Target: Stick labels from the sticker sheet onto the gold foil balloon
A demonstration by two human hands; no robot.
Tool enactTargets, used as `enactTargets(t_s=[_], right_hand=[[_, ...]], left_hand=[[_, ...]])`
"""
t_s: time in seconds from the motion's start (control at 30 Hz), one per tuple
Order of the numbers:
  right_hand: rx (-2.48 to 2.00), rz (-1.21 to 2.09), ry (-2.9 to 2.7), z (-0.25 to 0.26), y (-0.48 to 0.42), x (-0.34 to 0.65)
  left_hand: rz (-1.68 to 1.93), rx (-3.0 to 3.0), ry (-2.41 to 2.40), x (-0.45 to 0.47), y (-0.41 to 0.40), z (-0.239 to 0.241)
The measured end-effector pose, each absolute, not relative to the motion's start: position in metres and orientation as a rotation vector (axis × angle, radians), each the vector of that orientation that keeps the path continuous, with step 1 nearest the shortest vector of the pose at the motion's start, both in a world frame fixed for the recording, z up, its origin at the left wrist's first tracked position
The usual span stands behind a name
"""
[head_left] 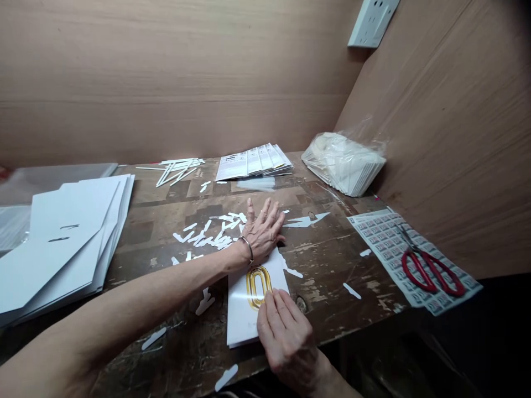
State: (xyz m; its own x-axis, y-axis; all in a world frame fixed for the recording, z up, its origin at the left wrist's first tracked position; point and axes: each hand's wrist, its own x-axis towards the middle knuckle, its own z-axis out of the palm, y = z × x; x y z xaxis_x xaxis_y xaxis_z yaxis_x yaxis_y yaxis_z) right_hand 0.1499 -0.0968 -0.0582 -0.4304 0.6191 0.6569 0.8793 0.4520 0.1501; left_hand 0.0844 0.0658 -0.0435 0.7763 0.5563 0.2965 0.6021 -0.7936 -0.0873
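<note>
A white card (pixel 238 323) lies near the table's front edge, with a shiny gold oval ring shape like a zero (pixel 250 287) on its face. My left hand (pixel 264 229), a bracelet at its wrist, lies flat with fingers spread over the card's far end. At the card's near right side is my right hand (pixel 286 331), its fingertips pressed together against the lower right of the gold shape. Whatever those fingertips pinch, if anything, is hidden. Small white paper scraps (pixel 213 237) are strewn to the left of my left hand.
Large white sheets (pixel 66 243) are stacked at left. White strips (pixel 178 168), printed packets (pixel 249 163) and a plastic-wrapped bundle (pixel 344 163) stand along the back. Red-handled scissors (pixel 431 268) rest on a sticker sheet (pixel 377 237) at right. Wooden panels (pixel 166 83) enclose the table.
</note>
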Motion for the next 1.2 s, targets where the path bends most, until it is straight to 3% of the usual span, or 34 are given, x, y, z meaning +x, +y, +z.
enactTargets(t_s=[0.33,0.63,0.73,0.87,1.0,1.1,1.2], right_hand=[[-1.300,-0.640,-2.166,-0.063,-0.098,0.147],[-1.347,-0.577,-2.207,-0.058,-0.100,0.147],[-1.336,-0.610,-2.191,-0.059,-0.099,0.147],[-1.342,-0.667,-2.204,-0.061,-0.099,0.147],[-1.387,-0.612,-2.292,-0.063,-0.104,0.146],[-1.370,-0.522,-2.299,-0.048,-0.101,0.155],[-1.369,-0.350,-2.215,-0.004,-0.082,0.180]], left_hand=[[-0.357,-2.875,-1.352,0.076,0.100,-0.039],[-0.325,-2.738,-0.976,0.046,0.080,-0.044],[-0.314,-2.727,-0.906,0.057,0.079,-0.034],[-0.369,-2.660,-1.152,0.085,0.078,-0.031],[-0.301,-2.810,-0.904,0.103,0.073,-0.042],[-0.399,-2.924,-0.942,0.099,0.077,-0.033],[-0.764,-3.174,-1.239,0.072,0.084,-0.005]])
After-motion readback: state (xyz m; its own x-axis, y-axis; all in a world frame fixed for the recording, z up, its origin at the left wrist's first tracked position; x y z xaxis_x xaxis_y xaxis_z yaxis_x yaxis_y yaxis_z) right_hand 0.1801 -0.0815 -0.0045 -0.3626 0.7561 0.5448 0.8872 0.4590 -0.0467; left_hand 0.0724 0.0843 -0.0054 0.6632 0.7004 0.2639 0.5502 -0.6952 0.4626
